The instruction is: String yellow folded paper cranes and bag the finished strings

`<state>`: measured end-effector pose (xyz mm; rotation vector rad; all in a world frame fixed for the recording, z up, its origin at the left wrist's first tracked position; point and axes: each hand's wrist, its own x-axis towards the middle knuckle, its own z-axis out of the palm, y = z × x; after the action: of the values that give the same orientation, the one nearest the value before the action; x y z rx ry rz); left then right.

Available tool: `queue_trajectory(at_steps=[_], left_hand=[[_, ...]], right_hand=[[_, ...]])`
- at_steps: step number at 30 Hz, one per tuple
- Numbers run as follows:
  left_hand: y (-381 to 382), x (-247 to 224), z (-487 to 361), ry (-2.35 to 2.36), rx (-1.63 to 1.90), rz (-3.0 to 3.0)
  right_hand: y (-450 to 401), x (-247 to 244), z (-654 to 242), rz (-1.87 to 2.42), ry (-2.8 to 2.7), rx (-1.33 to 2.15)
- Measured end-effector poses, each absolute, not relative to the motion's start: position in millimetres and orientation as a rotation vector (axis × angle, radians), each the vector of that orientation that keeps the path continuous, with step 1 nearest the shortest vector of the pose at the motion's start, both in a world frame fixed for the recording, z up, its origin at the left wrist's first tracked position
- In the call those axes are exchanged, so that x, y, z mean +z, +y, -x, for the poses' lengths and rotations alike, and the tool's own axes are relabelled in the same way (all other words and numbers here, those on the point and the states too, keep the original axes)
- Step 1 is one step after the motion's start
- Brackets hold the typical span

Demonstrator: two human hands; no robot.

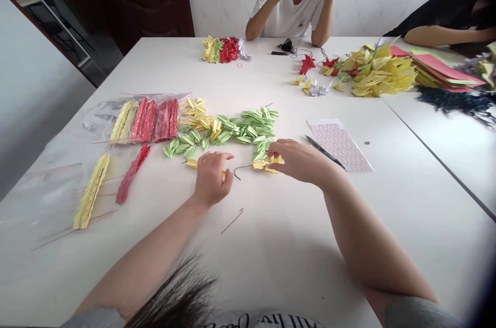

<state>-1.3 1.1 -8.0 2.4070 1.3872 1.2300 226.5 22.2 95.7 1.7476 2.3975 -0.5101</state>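
Observation:
My left hand (pixel 212 177) hovers low over the white table, thumb and forefinger apart. Beneath it a yellow folded paper piece (pixel 191 163) is partly covered. My right hand (pixel 304 161) curves over more yellow folded pieces (pixel 259 165), its thumb and forefinger also apart; the pieces hide partly behind its fingertips. A dark cord (pixel 241 167) runs on the table between the two hands. Just beyond lie a heap of light green folded pieces (pixel 251 126) and a strand of yellow ones (pixel 199 119). Nearer me is a thin wire-like pin (pixel 232 220).
Plastic bags (pixel 93 121) at left hold red and yellow paper strips; a yellow strip (pixel 91 191) and red strip (pixel 132 173) lie nearby. At right are a black pen-like tool (pixel 325 152) and sticker sheet (pixel 344 150). A co-worker (pixel 300 8) sits opposite, near yellow papers (pixel 383 69).

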Motion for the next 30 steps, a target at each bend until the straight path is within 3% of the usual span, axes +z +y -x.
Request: queue_trajectory(at_steps=[6,16,23,30], left_hand=[[-7,-9,-9,1.478,0.924,-2.696],[-5,-11,-7,1.457,0.982,-2.775],[-21,-5,-9,0.611,1.13,-3.028],[-28,-4,-14,0.556,1.214,-3.05]], right_hand=[[29,67,-220,-1.62,2.352,-0.515],[29,79,-232,-1.633,2.383,-0.568],[30,93,-241,-1.727,2.22,-0.674],[26,113,-251,-1.859,2.291,-0.621]])
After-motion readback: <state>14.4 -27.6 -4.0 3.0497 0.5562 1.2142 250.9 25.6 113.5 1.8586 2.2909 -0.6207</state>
